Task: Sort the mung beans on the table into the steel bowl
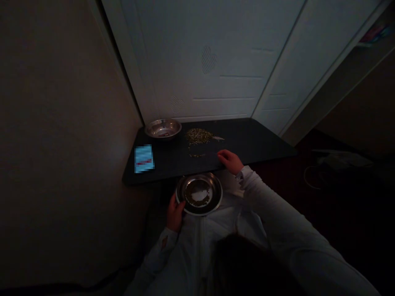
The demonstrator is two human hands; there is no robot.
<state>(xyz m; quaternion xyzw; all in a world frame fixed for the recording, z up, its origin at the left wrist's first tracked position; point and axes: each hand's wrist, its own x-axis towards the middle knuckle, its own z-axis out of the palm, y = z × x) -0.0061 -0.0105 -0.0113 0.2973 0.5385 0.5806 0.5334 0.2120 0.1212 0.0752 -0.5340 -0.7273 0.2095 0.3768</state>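
Note:
My left hand [175,213] grips the left rim of a shiny metal bowl [218,193], held over my lap just below the table's front edge. Small greenish grains lie scattered in a ring on the bowl's bottom. Over the table's front part, my right hand [228,160] has its fingertips pinched together; a faint, thin sliver seems to reach left from them, too dim to name. That sliver points to a short row of grains [196,156]. Farther back lies a pile of mixed green and pale grains [199,135], with a whitish streak [218,138] at its right side.
A second metal bowl [163,129] stands at the back left of the dark table [253,139]. Near the left edge is a pixelated light-blue rectangle [143,158]. A white panel with heart patterns [209,59] rises behind the table, and a wall [68,144] closes off the left.

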